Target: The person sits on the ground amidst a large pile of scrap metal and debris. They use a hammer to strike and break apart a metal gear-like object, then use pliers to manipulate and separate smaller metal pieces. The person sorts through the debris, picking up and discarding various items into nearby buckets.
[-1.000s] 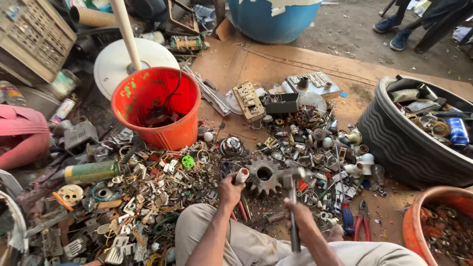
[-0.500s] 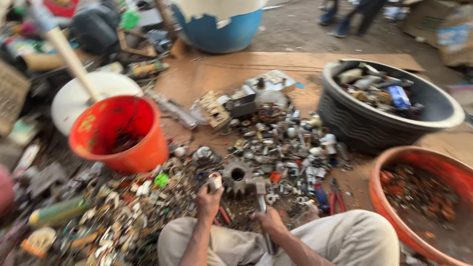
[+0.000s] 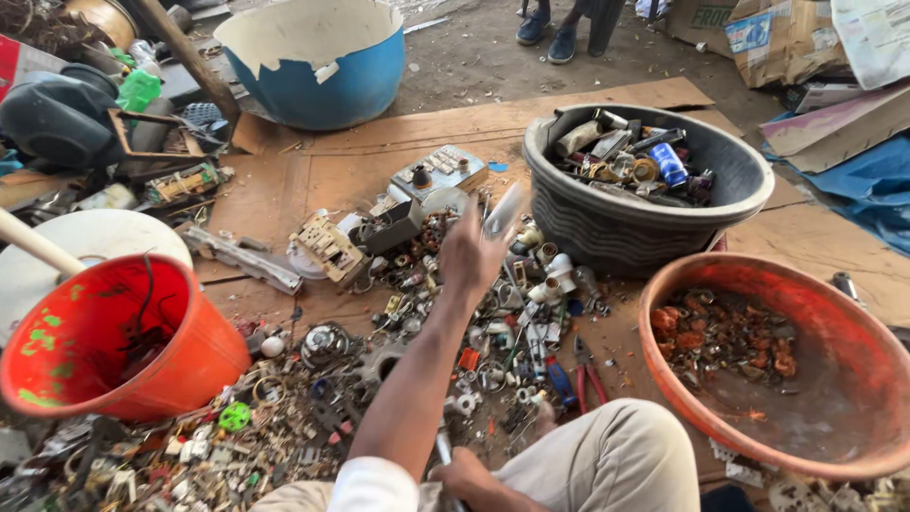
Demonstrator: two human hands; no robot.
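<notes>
Left hand point(image 3: 471, 254) raised, fingers closed on blurred grey metal piece point(image 3: 502, 210), black tub point(image 3: 569, 213) just beyond, right hand point(image 3: 471, 474) gripping tool handle point(image 3: 444, 446)

Flattened brown cardboard point(image 3: 284, 180) covers the dirt ground before me, carrying a scrap-metal heap point(image 3: 398, 360) at six o'clock, my orange bucket point(image 3: 104, 351) at nine, a black tub point(image 3: 645, 190) at one.

Daylight falls on bare dirt ground point(image 3: 455, 66) beyond a flat cardboard sheet point(image 3: 284, 180); a broken blue tub point(image 3: 318, 62) stands at the sheet's far edge, crumpled boxes point(image 3: 787, 33) off to its right
</notes>
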